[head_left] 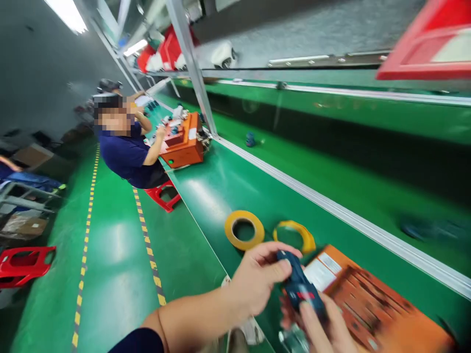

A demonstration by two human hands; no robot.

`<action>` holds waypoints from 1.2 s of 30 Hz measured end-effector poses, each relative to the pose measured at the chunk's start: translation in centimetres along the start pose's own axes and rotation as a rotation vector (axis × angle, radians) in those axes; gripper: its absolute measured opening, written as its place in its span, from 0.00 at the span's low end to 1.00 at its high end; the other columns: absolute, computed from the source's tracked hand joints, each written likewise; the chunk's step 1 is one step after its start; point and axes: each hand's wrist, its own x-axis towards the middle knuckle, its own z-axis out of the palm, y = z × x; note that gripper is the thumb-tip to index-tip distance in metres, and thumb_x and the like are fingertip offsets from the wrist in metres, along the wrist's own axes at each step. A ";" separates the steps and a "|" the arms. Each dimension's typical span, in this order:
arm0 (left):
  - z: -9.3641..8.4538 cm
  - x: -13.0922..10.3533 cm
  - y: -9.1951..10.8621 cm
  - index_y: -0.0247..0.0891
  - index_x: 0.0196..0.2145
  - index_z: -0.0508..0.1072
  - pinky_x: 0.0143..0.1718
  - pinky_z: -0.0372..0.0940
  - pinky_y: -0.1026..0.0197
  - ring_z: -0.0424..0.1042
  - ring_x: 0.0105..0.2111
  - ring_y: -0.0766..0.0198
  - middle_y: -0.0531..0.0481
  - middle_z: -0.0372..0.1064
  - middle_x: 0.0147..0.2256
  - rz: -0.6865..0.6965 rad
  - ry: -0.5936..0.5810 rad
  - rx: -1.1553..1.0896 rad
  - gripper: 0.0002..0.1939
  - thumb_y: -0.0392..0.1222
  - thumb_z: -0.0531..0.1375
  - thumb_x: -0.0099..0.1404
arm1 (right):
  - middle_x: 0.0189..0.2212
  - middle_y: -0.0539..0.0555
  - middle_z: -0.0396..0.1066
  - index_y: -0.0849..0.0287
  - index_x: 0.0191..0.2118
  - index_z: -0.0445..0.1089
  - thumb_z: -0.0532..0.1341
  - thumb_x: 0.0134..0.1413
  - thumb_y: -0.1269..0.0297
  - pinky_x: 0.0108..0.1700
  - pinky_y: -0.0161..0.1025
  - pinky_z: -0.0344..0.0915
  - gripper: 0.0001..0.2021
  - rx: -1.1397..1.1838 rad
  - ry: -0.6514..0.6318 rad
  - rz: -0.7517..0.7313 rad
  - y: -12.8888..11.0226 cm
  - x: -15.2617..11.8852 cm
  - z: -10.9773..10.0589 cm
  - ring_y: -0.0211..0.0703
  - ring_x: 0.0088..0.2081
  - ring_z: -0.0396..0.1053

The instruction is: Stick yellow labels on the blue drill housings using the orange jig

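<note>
Both hands hold a dark blue plastic device [302, 289] with red lettering, tilted above the green bench. My left hand [259, 279] pinches its far end between thumb and fingers. Around the near end, my right hand [327, 326] is closed, its thumb on the body below the lettering; this part is blurred. Beneath the right hand, a clear greenish item [293, 338] is partly visible, and I cannot tell whether it is held. Just beyond the hands lie a yellow tape roll [232, 239] and a thinner yellow ring [308, 240]. An orange fixture [368, 299] with slots and white labels sits to the right.
A co-worker [123, 152] sits farther along the green bench [206, 196], at an orange machine [186, 152]. A metal rail [312, 198] runs lengthwise, with a small blue part [250, 139] beyond it. Overhead, a shelf carries a red bin [405, 59]. A red stool [27, 264] stands at left.
</note>
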 end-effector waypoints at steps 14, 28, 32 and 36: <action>8.5 -4.6 2.0 0.41 0.46 0.76 0.43 0.71 0.57 0.75 0.46 0.55 0.43 0.74 0.53 -0.068 -0.338 0.214 0.18 0.45 0.70 0.59 | 0.24 0.45 0.64 0.55 0.42 0.65 0.63 0.54 0.44 0.21 0.30 0.53 0.20 0.254 0.009 -0.048 -9.7 -7.1 -3.9 0.32 0.20 0.57; 15.0 -8.5 1.2 0.37 0.25 0.71 0.31 0.61 0.65 0.64 0.26 0.67 0.53 0.67 0.24 0.130 -0.496 0.571 0.15 0.50 0.62 0.64 | 0.17 0.46 0.64 0.58 0.37 0.63 0.56 0.54 0.33 0.16 0.27 0.36 0.28 0.611 -0.113 0.076 -12.9 -14.9 -5.4 0.27 0.15 0.42; 15.7 -9.3 2.4 0.38 0.22 0.68 0.31 0.59 0.64 0.62 0.26 0.67 0.55 0.64 0.23 0.230 -0.466 0.829 0.18 0.50 0.59 0.67 | 0.21 0.48 0.65 0.57 0.38 0.64 0.52 0.59 0.35 0.17 0.28 0.42 0.26 0.361 0.010 0.004 -12.2 -15.5 -5.2 0.30 0.18 0.49; 15.0 -8.8 4.3 0.40 0.23 0.66 0.33 0.59 0.62 0.62 0.27 0.65 0.54 0.63 0.23 0.369 -0.480 0.982 0.18 0.49 0.56 0.68 | 0.23 0.49 0.62 0.54 0.44 0.67 0.50 0.65 0.42 0.20 0.34 0.54 0.21 0.008 0.082 -0.135 -12.6 -15.0 -4.6 0.37 0.21 0.57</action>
